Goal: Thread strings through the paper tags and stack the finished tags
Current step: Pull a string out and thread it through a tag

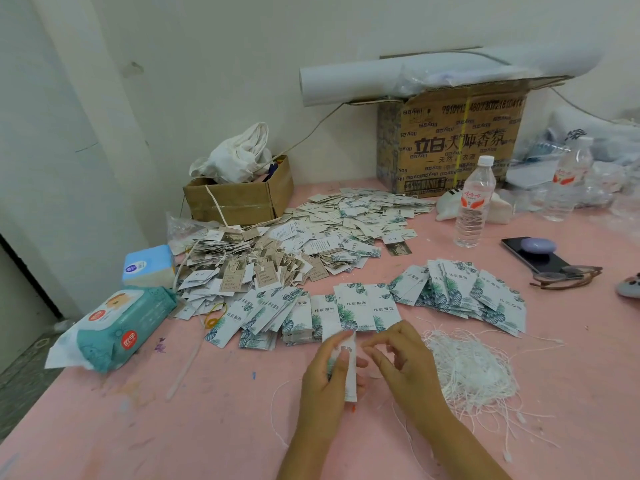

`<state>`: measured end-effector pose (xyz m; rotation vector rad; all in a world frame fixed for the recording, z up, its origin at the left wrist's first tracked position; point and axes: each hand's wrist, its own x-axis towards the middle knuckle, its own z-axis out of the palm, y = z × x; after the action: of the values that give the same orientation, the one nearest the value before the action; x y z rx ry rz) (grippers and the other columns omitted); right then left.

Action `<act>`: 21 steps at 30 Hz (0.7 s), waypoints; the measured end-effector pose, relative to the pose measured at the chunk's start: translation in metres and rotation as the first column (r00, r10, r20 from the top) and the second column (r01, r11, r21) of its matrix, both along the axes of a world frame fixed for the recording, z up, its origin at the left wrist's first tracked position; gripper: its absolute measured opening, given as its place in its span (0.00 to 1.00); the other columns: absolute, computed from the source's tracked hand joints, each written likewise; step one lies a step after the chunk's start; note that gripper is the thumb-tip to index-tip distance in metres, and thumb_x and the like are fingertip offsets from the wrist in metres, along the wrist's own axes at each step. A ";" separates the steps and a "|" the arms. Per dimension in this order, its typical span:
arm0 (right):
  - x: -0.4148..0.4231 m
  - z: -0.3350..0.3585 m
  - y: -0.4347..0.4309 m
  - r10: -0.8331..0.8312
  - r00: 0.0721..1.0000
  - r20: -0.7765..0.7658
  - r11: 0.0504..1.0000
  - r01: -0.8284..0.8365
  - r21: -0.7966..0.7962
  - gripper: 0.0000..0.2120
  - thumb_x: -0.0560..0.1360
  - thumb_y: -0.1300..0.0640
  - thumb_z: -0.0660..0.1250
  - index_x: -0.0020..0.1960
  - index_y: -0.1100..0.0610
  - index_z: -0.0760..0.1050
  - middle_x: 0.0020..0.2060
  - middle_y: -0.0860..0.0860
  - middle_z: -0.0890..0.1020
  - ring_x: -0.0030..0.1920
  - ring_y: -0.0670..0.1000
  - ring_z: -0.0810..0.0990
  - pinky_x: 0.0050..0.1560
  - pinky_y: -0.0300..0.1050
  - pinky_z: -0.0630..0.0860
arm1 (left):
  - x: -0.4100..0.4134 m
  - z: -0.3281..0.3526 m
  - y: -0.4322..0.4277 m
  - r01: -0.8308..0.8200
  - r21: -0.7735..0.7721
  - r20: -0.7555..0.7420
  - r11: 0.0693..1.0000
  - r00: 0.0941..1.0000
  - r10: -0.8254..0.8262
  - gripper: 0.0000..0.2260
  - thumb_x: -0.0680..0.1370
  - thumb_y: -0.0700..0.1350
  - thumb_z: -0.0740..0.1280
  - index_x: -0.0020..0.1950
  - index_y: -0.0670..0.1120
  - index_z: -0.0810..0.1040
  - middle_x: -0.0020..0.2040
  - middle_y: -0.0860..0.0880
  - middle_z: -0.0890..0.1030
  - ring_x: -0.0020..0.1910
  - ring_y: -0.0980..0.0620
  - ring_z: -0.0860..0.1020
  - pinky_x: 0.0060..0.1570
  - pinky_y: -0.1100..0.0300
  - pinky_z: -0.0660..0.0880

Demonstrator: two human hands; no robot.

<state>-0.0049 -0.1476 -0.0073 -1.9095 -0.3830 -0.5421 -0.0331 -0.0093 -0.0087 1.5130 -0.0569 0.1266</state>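
Here, your left hand (pixel 327 379) closed its grip round one leaf-print tag (pixel 350 370), held on edge above the near middle of the pink bench (pixel 156 431). Your right hand (pixel 403 365) sat just right of it, fingertips drawn together by the tag's top; whether that grip pinched a string could not be told. The tangle of white strings (pixel 472 372) lay just right of that hand. A row of tags (pixel 349 306) lay just beyond your hands, and a heap of strung tags (pixel 263 258) farther left.
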 end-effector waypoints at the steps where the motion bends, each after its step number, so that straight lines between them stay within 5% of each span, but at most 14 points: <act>1: 0.001 0.000 -0.001 -0.030 0.999 0.030 1.000 0.030 -0.004 0.16 0.72 0.65 0.71 0.43 0.42 0.78 0.43 0.39 0.74 0.35 0.40 0.72 0.35 0.28 0.65 | 0.000 0.000 0.000 0.028 -0.004 0.003 1.000 1.000 -0.028 0.17 0.82 0.44 0.61 0.64 0.66 0.73 0.46 0.51 0.85 0.37 0.51 0.83 0.33 0.53 0.78; 4: 0.004 -0.002 -0.003 -0.051 0.999 0.013 0.999 0.051 0.005 0.15 0.74 0.66 0.68 0.45 0.44 0.77 0.55 0.36 0.77 0.33 0.42 0.73 0.35 0.27 0.67 | -0.002 -0.001 -0.002 0.095 0.035 -0.008 0.995 0.996 -0.094 0.25 0.83 0.40 0.59 0.71 0.68 0.62 0.52 0.63 0.83 0.44 0.56 0.84 0.40 0.55 0.81; 6: 0.003 -0.006 -0.001 -0.006 0.998 -0.059 1.000 0.007 0.025 0.17 0.76 0.66 0.66 0.45 0.42 0.75 0.57 0.35 0.78 0.36 0.40 0.76 0.36 0.27 0.70 | -0.001 -0.002 -0.003 0.126 0.058 -0.042 0.990 0.991 -0.124 0.21 0.83 0.40 0.59 0.70 0.63 0.67 0.50 0.54 0.85 0.40 0.52 0.83 0.37 0.55 0.80; 9: 0.003 -0.011 0.004 0.046 0.990 -0.130 0.998 -0.042 0.035 0.15 0.77 0.64 0.65 0.46 0.43 0.75 0.55 0.36 0.79 0.42 0.42 0.79 0.40 0.40 0.79 | 0.000 -0.005 -0.003 0.127 0.052 -0.054 0.991 0.991 -0.124 0.15 0.83 0.41 0.60 0.65 0.59 0.73 0.46 0.46 0.85 0.36 0.50 0.81 0.36 0.57 0.79; 12: 0.003 -0.012 0.002 0.036 0.996 -0.087 0.999 -0.032 0.042 0.15 0.76 0.65 0.67 0.45 0.43 0.75 0.51 0.37 0.81 0.31 0.42 0.74 0.34 0.33 0.74 | 0.000 -0.005 -0.004 0.118 0.044 -0.033 0.992 0.993 -0.116 0.15 0.83 0.41 0.59 0.64 0.59 0.74 0.47 0.46 0.85 0.36 0.50 0.81 0.37 0.58 0.79; 16: 0.001 -0.011 0.002 0.043 0.996 -0.078 0.999 -0.041 0.029 0.16 0.75 0.64 0.69 0.46 0.40 0.76 0.53 0.35 0.81 0.28 0.47 0.71 0.33 0.37 0.74 | 0.003 -0.005 -0.003 0.060 0.053 -0.003 0.997 0.998 -0.060 0.15 0.83 0.41 0.60 0.60 0.62 0.76 0.48 0.47 0.85 0.38 0.46 0.84 0.36 0.59 0.79; 21: 0.000 -0.009 0.002 -0.044 0.998 -0.032 0.999 0.044 -0.013 0.19 0.74 0.64 0.70 0.46 0.37 0.77 0.37 0.35 0.80 0.27 0.43 0.70 0.31 0.27 0.65 | 0.003 -0.004 -0.003 0.054 0.042 -0.013 0.998 0.998 -0.054 0.14 0.82 0.41 0.61 0.62 0.58 0.77 0.48 0.47 0.85 0.39 0.45 0.84 0.36 0.60 0.78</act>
<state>-0.0045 -0.1459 -0.0162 -1.9396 -0.3243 -0.5385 -0.0300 -0.0119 -0.0131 1.5529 -0.0913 0.0734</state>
